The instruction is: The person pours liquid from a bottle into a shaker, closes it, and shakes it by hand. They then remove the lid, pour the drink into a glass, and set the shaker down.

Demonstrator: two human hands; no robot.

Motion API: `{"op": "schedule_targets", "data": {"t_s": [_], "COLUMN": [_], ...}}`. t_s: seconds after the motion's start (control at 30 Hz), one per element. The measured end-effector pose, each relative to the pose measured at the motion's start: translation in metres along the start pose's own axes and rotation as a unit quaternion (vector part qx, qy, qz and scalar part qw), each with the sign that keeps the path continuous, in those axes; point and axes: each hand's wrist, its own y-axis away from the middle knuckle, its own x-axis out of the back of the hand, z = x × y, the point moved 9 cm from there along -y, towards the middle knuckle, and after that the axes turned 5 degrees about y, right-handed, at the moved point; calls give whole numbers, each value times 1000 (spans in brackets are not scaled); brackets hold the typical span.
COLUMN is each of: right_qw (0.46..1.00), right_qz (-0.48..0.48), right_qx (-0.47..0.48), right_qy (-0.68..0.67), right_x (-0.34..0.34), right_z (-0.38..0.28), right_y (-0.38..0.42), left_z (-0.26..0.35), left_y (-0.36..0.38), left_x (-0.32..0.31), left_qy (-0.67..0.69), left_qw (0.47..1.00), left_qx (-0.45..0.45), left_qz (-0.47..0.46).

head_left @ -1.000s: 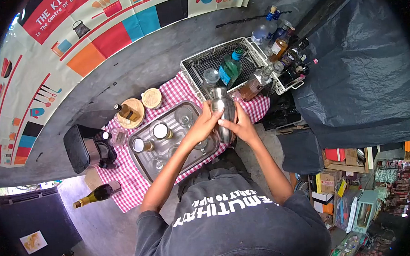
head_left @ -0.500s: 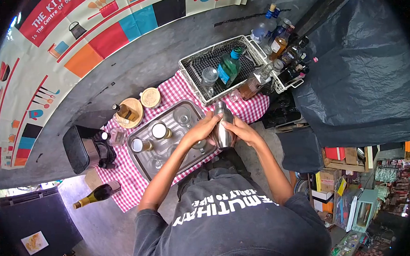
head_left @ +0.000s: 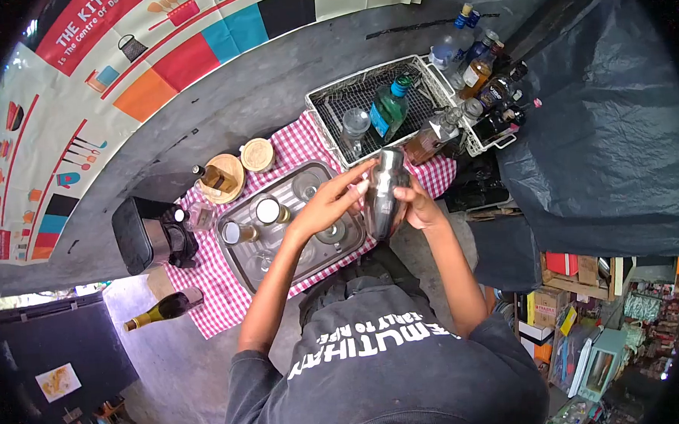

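Hands, left (head_left: 330,205) and right (head_left: 421,209), grasp steel shaker (head_left: 384,190) above tray (head_left: 243,257)

I have both arms stretched forward from the shoulders, forearms bare below dark sleeves, converging ahead of my chest. My left hand (head_left: 325,206) lies palm-down, fingers (head_left: 357,174) extended and pressed flat along the side of what I carry. My right hand (head_left: 422,211) comes in from the other side, wrist bent, fingers curled in a closed grip. The two hands sit close together, facing each other, both elbows slightly bent.
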Motion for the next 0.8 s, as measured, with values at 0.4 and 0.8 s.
{"op": "schedule_targets", "data": {"t_s": [0.4,0.8], "right_qw": [964,976], "right_qz": [-20,-44], "right_qx": [-168,-193], "right_qy": [-203,-89], "right_x": [1,19], "right_z": [57,38], "right_y": [-27,-35], "left_z": [-40,-56], "left_y": [12,26], "left_x": [32,23], "left_qy": [46,106], "left_qw": [976,923], "left_qx": [29,44], "left_qz": [210,367]}}
